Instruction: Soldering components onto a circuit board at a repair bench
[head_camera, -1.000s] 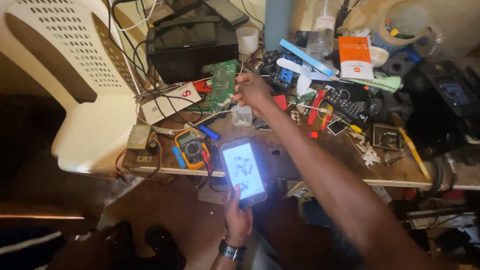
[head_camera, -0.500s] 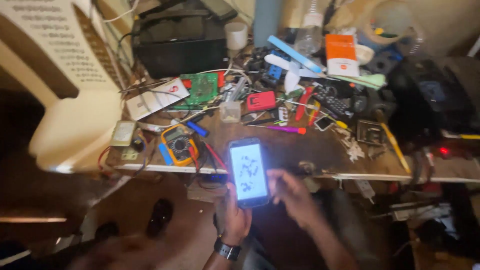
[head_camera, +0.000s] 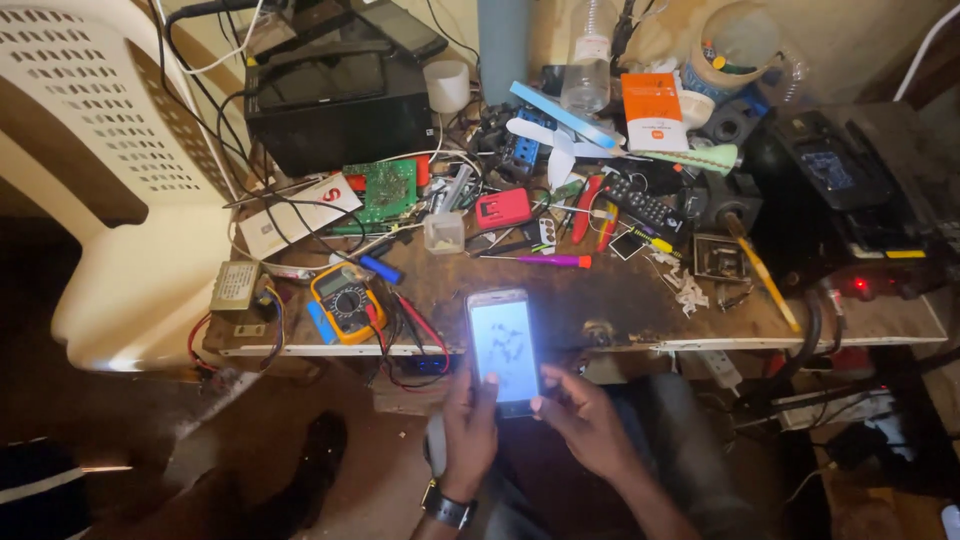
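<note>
A white smartphone with a lit screen is held upright in front of the worktable's near edge. My left hand grips its left side from below, thumb on the screen edge, with a dark watch on the wrist. My right hand supports the phone's lower right corner, fingers curled under it. Both hands are below the table, over my lap.
The cluttered table holds an orange multimeter, a green circuit board, a red small case, a purple screwdriver, a black printer and a black station. A white plastic chair stands left.
My right hand has pulled back from the middle of the table down to the phone. The view has shifted slightly; the phone stays in my left hand.
</note>
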